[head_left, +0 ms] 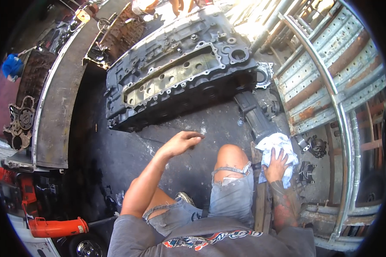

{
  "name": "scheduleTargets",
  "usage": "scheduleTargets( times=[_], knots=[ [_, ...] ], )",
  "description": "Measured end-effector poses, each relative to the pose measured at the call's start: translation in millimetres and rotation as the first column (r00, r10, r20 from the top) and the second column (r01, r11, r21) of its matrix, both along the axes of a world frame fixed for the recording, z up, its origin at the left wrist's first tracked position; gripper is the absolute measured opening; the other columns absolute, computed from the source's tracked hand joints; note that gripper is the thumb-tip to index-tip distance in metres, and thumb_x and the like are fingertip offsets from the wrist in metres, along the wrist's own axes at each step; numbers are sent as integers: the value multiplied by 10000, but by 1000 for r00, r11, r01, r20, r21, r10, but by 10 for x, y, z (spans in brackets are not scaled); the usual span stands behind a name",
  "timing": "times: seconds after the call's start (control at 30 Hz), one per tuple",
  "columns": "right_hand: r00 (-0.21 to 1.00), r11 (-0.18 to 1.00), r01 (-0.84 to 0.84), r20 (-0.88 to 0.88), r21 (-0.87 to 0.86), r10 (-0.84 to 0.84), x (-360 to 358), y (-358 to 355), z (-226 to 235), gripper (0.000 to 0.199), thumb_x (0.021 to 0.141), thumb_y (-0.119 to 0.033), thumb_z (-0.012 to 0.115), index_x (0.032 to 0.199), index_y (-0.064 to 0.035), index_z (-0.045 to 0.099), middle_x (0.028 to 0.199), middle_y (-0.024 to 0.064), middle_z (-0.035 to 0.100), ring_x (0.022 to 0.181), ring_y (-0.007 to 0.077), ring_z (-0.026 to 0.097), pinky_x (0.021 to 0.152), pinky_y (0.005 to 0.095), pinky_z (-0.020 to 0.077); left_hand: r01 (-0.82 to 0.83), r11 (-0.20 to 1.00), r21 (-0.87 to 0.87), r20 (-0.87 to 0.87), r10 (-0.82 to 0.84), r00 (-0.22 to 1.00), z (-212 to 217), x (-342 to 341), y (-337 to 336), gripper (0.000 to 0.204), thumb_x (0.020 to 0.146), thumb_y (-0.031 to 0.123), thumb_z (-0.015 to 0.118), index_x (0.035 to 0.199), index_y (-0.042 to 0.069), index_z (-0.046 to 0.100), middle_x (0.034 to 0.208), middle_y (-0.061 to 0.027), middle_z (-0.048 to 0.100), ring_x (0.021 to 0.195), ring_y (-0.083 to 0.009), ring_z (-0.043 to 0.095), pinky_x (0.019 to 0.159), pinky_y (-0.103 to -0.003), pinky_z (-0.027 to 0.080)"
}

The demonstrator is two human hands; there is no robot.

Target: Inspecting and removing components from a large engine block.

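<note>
A bunched white and pale blue cloth (283, 147) lies against the near end of a long black ribbed metal part (257, 115). My right hand (276, 165) presses on the cloth from above, its fingers spread and gripping into the folds. My left hand (182, 143) hangs in the air above the dark floor, with loosely stretched fingers and nothing in it. Beyond it stands a large black engine block (167, 103). A long opening in its side bares a tan inner wall (171, 77) with round holes.
Perforated metal panels (326, 73) and a pipe frame (341, 124) rise on the right. A metal-edged bench (55, 124) runs along the left, near a rusty gear housing (23, 122). An orange jack (58, 227) sits lower left. Wooden planks (261, 205) lie beside my knee.
</note>
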State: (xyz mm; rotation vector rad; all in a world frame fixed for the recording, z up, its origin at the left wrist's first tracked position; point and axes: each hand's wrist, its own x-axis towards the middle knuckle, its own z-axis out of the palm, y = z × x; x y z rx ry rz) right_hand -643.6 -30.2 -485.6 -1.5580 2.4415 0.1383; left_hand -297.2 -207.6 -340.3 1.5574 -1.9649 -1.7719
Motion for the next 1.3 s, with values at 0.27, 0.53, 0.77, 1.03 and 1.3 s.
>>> scheduleTargets(
  times=[0.27, 0.53, 0.77, 1.03, 1.3],
  knots=[
    [998, 990, 31, 66, -141, -21, -95, 21, -192, 829, 726, -348, 795, 1444, -197, 411, 1493, 170, 322, 1348, 446, 297, 1040, 632, 310, 23, 950, -312, 266, 64, 962, 1164, 431, -7, 410, 972, 300, 578, 1245, -2, 620, 1190, -149, 674, 1089, -216, 620, 966, -363, 472],
    [995, 946, -66, 53, -316, 87, -184, 94, -371, 808, 718, -363, 784, 1428, -203, 434, 1457, 168, 369, 1339, 440, 312, 1035, 636, 293, 504, 802, -321, 412, -361, 837, 1023, 283, -64, 431, 941, 322, 593, 1250, 23, 606, 1176, -225, 644, 1094, -404, 607, 944, -452, 482],
    [997, 998, 54, 57, -29, -52, -32, -252, -20, 976, 682, -341, 822, 1499, -209, 304, 1485, 200, 307, 1315, 462, 332, 995, 674, 332, 612, 733, -298, 486, -435, 758, 971, 91, -304, 456, 948, 336, 569, 1273, 16, 580, 1225, -211, 621, 1144, -387, 583, 983, -443, 460],
    [998, 995, 54, -35, 85, -51, 41, -450, -30, 1066, 656, -355, 845, 1522, -186, 247, 1480, 228, 308, 1297, 470, 350, 973, 659, 363, 609, 704, -364, 564, -354, 746, 446, 143, -520, 450, 945, 332, 581, 1275, 26, 581, 1206, -204, 630, 1144, -375, 585, 981, -439, 466],
    [998, 991, -62, -17, 118, 65, -27, -497, -48, 1020, 669, -386, 826, 1503, -158, 284, 1456, 248, 331, 1298, 465, 348, 995, 668, 334, 725, 678, -119, 478, -601, 641, 150, 259, -435, 448, 933, 314, 597, 1273, 23, 571, 1217, -192, 612, 1145, -371, 578, 975, -439, 469]
  ],
)
